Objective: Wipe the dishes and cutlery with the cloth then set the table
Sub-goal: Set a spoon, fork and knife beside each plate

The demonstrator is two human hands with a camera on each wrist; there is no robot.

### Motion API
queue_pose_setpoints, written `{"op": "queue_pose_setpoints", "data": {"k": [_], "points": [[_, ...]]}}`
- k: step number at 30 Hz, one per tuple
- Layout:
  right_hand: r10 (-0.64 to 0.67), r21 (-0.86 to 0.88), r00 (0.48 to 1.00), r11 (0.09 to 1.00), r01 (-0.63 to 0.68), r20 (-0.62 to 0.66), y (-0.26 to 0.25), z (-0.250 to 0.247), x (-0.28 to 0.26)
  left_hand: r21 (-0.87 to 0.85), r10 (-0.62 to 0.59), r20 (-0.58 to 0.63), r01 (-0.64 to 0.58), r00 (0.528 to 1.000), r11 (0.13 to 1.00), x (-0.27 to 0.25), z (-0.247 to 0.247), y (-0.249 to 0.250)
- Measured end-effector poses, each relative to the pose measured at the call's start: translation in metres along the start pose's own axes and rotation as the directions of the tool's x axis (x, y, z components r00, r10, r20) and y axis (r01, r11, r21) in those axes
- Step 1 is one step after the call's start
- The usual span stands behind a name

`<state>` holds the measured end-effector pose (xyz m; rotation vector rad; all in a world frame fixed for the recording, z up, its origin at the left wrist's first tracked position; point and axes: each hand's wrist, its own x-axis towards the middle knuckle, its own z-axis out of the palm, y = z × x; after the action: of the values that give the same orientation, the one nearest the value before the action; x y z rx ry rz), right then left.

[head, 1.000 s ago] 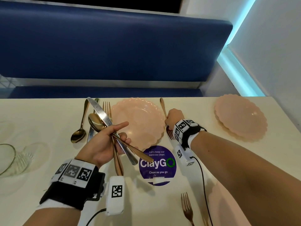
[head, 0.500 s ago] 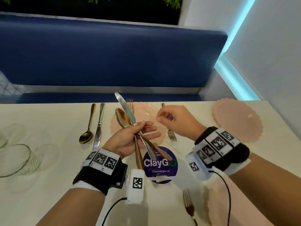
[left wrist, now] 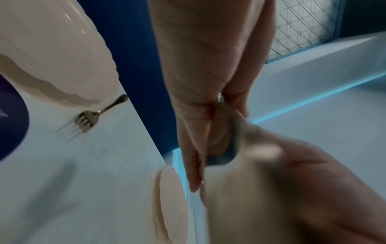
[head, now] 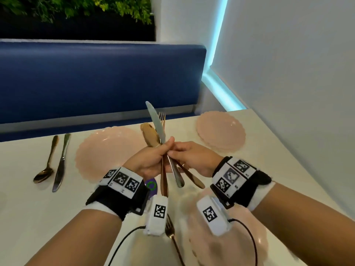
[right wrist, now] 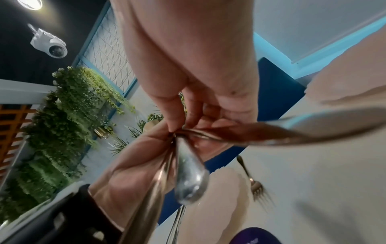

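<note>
My left hand (head: 163, 150) grips a bundle of cutlery upright above the table: a silver knife (head: 156, 123), a gold spoon (head: 149, 134) and a gold fork (head: 162, 117). Their handles fan out below my fist. My right hand (head: 179, 153) has its fingertips pinched on the bundle just under the left thumb; which piece they hold I cannot tell. In the right wrist view the knife handle (right wrist: 188, 181) and a gold handle (right wrist: 292, 133) stick out from that pinch. No cloth is in sight.
Pink scalloped plates lie at centre left (head: 103, 150), far right (head: 221, 129) and near right (head: 236, 240). A gold spoon (head: 46, 167) and silver knife (head: 61, 164) lie at the left, a gold fork (head: 171, 230) near me. A purple sticker (head: 151, 186) marks the table.
My right hand left the fork beside the centre plate and came across to the bundle, where it now pinches it. The left hand lifted the cutlery more upright.
</note>
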<state>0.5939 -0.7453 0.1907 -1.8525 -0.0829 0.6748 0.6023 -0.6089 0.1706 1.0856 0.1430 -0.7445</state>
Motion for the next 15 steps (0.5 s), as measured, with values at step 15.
{"op": "queue_pose_setpoints", "data": {"k": [15], "points": [[-0.159,-0.008,0.926,0.986,0.166,-0.343,0.048,-0.169,-0.056,-0.245,-0.199,-0.324,0.121,0.925,0.962,0.046,0.08,-0.053]]}}
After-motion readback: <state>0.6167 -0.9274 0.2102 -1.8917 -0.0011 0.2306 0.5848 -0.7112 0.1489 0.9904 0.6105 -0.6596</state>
